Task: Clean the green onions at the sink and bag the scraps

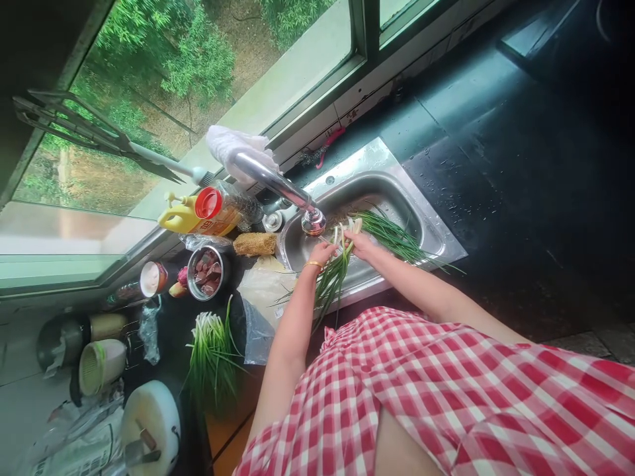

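Note:
Over the steel sink (431, 231), my left hand (323, 253), with a gold bangle at the wrist, is closed around a bunch of spring onions (335, 277). Their green leaves hang toward the sink's front edge. My right hand (358, 245) is closed at the white ends of the spring onions, close to the left hand. More spring onions (389, 233) lie in the basin, leaves pointing right and over the rim. Just above my hands is the chrome faucet (278, 178); whether water runs cannot be made out clearly.
Left of the sink are another spring onion bunch (215, 350), a bowl of dark reddish pieces (207, 272), a plastic bag (260, 304), a brown sponge (254, 244), a yellow bottle (181, 217) and a red-lidded jar (208, 203). A cleaver lies on a round chopping board (149, 403).

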### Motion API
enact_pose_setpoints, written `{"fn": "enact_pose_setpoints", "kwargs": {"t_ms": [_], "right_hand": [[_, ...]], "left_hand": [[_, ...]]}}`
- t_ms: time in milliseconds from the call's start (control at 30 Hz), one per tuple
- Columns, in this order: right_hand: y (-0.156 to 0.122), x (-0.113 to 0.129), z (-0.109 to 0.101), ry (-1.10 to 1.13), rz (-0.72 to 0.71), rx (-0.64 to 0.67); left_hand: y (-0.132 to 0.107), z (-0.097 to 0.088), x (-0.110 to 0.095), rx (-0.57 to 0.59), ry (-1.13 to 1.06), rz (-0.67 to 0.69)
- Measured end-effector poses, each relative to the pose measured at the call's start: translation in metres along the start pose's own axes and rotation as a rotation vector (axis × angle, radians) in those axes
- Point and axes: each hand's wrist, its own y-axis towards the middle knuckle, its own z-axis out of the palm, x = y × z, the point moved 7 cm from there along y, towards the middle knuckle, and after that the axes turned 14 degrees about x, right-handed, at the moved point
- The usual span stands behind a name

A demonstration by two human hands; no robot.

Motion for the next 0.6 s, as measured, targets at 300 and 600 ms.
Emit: {"fn": "enact_pose_setpoints", "kwargs": {"t_ms": [300, 600], "right_hand": [[-0.006, 0.008, 0.014, -0.011, 0.022, -0.037], [-0.011, -0.002, 0.027, 0.307, 0.252, 0.2]], "left_hand": [[0.013, -0.002, -0.013, -0.077, 0.284, 0.054], [0.001, -0.002, -0.008, 0.009, -0.157, 0.064]]}}
